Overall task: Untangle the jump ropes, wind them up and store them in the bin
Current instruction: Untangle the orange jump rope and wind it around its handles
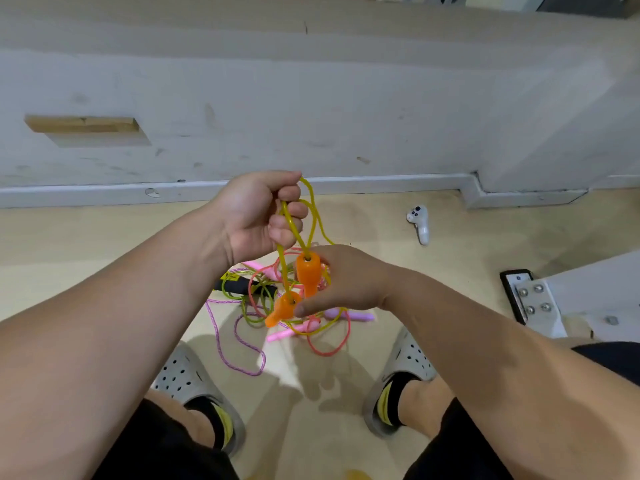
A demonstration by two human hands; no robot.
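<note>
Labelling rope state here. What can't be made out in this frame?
Head view only.
- Bin: outside the frame.
- Right hand: fingers behind orange handle and the hand's back; grip unclear.
- Rope pile crossings: partly covered by right hand and left hand, which grips yellow rope.
- Yellow thing: cut by bottom edge, blurred.

left hand (256, 216) grips yellow rope (313, 216) | right hand (341, 282) holds orange handles (307, 273)

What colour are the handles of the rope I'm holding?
Orange handles on yellow cord; head view.
</note>
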